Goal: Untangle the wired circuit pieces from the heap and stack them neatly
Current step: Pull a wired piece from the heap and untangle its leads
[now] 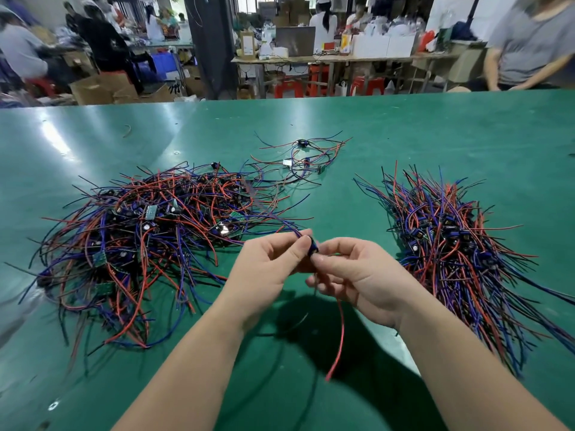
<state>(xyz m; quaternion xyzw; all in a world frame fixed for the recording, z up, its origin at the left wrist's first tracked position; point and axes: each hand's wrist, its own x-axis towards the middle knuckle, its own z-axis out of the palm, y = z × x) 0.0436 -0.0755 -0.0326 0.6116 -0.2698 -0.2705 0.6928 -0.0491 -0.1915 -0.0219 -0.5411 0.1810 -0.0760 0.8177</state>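
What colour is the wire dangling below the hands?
Red: the wire shows best in the head view.

The table point(404, 135) has a smooth green mat with a sheen; the heap point(149, 231) wires look plastic-coated.

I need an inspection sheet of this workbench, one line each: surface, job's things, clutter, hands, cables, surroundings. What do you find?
surface: green table, glossy, with light reflections.
job's things: tangled heap at left; tidier stack at right; small loose group behind; one circuit piece held over the table.
clutter: one stray wire scrap at far left.
grippers: left hand and right hand both pinch the circuit piece.
cables: red wire hangs below the hands.
surroundings: people at other benches, cardboard boxes, red stools.
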